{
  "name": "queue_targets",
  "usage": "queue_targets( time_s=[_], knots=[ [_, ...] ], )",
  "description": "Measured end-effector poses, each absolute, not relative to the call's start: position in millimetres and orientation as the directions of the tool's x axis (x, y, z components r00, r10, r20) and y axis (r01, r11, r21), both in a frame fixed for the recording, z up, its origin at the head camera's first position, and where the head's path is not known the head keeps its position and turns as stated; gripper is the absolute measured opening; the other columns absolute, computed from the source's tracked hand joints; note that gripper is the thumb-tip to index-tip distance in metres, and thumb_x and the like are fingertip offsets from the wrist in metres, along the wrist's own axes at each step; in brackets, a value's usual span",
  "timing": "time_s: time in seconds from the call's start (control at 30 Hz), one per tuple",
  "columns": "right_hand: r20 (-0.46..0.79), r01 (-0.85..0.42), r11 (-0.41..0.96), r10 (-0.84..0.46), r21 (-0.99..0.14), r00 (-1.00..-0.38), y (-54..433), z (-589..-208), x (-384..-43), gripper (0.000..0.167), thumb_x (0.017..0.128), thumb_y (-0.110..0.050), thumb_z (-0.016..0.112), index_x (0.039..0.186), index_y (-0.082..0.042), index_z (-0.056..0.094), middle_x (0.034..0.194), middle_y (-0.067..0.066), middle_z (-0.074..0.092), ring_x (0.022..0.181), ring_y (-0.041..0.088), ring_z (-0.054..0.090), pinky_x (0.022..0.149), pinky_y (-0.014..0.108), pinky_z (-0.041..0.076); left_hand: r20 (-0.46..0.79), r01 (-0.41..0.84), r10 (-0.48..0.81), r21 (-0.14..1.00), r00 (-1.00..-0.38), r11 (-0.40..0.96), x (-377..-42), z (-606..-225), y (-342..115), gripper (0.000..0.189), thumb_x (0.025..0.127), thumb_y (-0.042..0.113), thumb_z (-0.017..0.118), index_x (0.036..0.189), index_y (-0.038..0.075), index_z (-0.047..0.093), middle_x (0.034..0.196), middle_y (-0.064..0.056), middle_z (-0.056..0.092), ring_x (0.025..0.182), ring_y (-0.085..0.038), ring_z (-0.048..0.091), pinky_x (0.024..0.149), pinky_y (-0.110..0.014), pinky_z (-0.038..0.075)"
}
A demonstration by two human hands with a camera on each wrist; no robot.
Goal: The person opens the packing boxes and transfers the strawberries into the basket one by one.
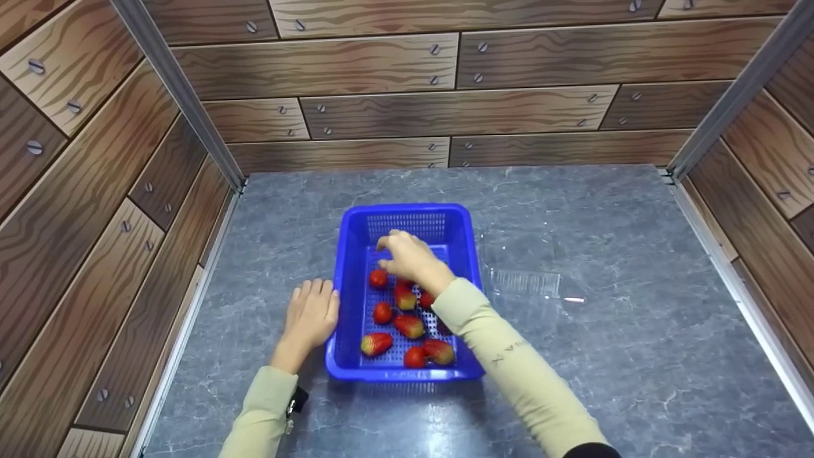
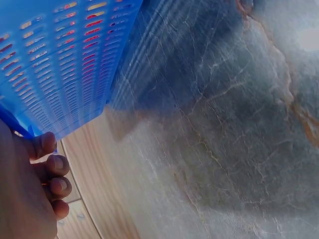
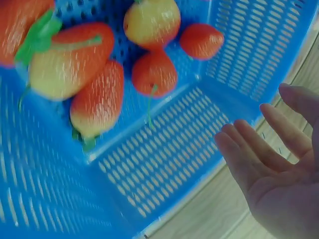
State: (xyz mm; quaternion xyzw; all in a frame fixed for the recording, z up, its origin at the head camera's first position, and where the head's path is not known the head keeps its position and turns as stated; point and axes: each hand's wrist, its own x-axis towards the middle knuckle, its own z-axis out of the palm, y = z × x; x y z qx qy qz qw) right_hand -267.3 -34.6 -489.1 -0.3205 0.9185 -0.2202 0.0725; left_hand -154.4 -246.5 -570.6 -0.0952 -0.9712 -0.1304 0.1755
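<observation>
A blue perforated plastic basket (image 1: 339,267) stands on the tabletop with several fruits inside. Some fruits are elongated, red shading to yellow, such as the fruit (image 1: 409,326); in the right wrist view a red-yellow fruit (image 3: 99,99) has green leaves. Others are small, round and red, like the fruit (image 1: 382,312). My right hand (image 1: 407,256) hovers over the far part of the basket, fingers spread and palm bare. Its forearm hides part of the basket's right side. My left hand (image 1: 311,313) rests against the basket's left rim, fingers loosely bent, holding nothing visible.
Right of the basket lies a clear plastic container (image 1: 524,283), its outline hard to see, with a small white-and-red strip (image 1: 573,299) by it. Wood-patterned panels (image 1: 381,63) enclose the grey marbled tabletop (image 1: 610,381) at the back and both sides.
</observation>
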Motion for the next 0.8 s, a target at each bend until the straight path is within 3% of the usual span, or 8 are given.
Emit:
queue_targets(
  time_s=[0.23,0.53,0.8],
  knots=[
    [0.047,-0.555,0.713,-0.596,-0.428,-0.802,-15,-471,-270,0.028,0.089,-0.019,0.07,0.114,-0.006,0.071,0.111,0.011,0.066,0.102,0.031,0.064,0.087,0.045,0.053,0.349,0.218,0.13,0.223,-0.928,0.95,-154,-569,-246,0.026,0.101,0.02,0.043,0.093,0.0,0.057,0.087,-0.018,0.056,0.084,-0.039,0.052,0.074,-0.049,0.039],
    [0.154,-0.539,0.72,-0.531,-0.437,-0.833,24,-464,-272,0.031,0.089,-0.018,0.069,0.117,-0.006,0.07,0.118,0.012,0.064,0.11,0.032,0.06,0.091,0.047,0.051,0.345,0.221,0.123,0.26,-0.931,0.94,-152,-567,-245,0.026,0.101,0.019,0.042,0.096,-0.001,0.058,0.089,-0.019,0.058,0.086,-0.04,0.052,0.075,-0.05,0.039],
    [0.171,-0.5,0.753,-0.476,-0.427,-0.863,62,-474,-261,0.056,0.088,-0.018,0.068,0.139,0.0,0.052,0.148,0.026,0.041,0.134,0.044,0.041,0.104,0.056,0.04,0.3,0.207,0.091,0.381,-0.949,0.901,-151,-572,-247,0.027,0.103,0.018,0.041,0.105,-0.003,0.058,0.098,-0.021,0.062,0.094,-0.041,0.054,0.082,-0.052,0.04]
  ],
)
